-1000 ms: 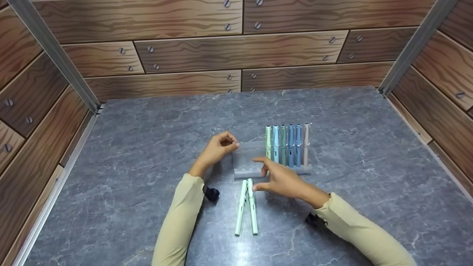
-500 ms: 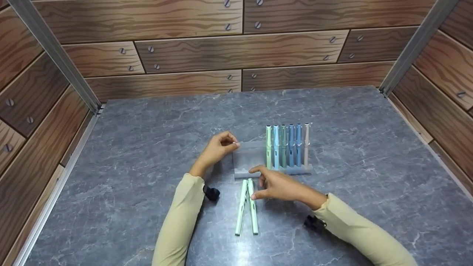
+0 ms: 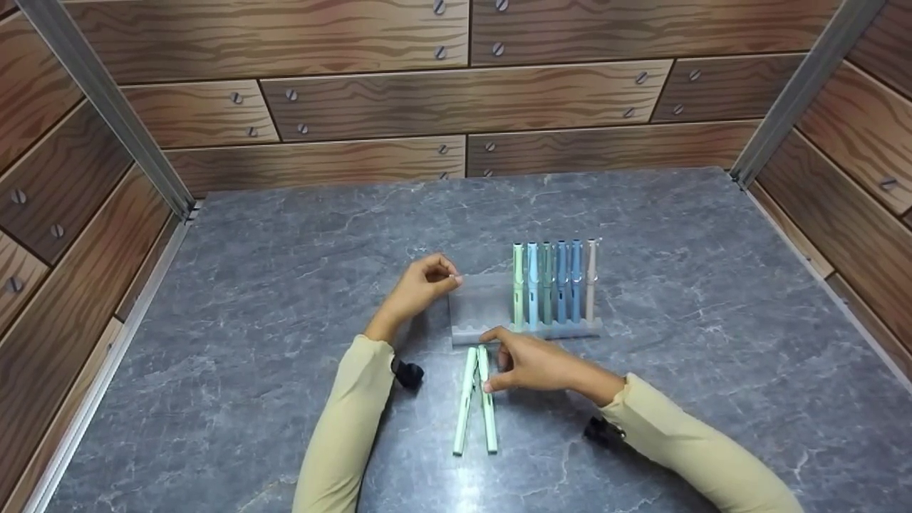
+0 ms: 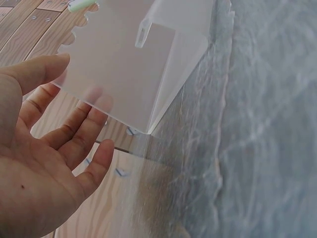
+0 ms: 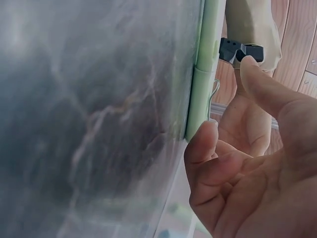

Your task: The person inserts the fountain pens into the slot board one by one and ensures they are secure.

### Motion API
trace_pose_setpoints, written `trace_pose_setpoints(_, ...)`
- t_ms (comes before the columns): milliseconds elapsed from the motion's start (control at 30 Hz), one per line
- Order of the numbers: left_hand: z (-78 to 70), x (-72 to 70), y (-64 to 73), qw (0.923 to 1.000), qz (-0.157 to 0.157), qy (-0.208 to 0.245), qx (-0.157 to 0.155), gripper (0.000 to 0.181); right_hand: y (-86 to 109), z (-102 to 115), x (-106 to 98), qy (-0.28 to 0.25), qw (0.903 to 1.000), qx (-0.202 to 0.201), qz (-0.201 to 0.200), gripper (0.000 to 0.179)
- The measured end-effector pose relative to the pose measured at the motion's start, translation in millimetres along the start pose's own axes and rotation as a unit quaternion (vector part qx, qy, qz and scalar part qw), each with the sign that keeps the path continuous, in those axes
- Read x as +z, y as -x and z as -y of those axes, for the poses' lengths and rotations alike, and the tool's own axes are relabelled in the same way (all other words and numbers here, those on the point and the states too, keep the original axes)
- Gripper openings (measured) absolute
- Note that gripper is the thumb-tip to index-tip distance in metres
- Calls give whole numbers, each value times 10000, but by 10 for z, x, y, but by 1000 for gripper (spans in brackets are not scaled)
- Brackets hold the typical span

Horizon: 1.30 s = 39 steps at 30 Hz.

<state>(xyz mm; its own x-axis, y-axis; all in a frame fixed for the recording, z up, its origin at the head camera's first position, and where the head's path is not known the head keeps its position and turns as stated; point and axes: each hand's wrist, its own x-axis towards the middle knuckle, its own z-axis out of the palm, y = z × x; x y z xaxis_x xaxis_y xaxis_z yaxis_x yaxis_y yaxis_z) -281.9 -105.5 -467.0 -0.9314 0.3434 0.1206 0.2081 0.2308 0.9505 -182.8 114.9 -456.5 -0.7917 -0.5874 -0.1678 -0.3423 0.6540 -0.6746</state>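
Note:
My left hand pinches the upper left corner of a clear acrylic pen stand. In the left wrist view the thumb lies on one face of its panel, with fingers behind it. Two pale green pens, a left one and a right one, lie on the table in front of the stand, far ends close together. My right hand is at the right pen, thumb and index finger spread. In the right wrist view the index fingertip is right at the end of a green pen, the thumb apart from it.
Several pens stand in the right part of the stand: a light green pen, a light blue pen, a dark green one, blue ones and a greyish pen. Wood-patterned walls enclose the grey marbled table.
My right hand has come down toward me and slightly left, from in front of the stand to alongside the right pen. The left hand and the stand have stayed put.

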Motion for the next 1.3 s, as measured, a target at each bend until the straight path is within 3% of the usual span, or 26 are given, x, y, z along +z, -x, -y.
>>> trace_pose_setpoints(767,-18,-2,12,9999,43,-91,-65,9,-25,19,18,268,9993,233,151,73)
trace_pose_setpoints(1300,-9,-3,2,9999,42,-102,-128,9,-41,24,46,675,9975,222,-49,70)
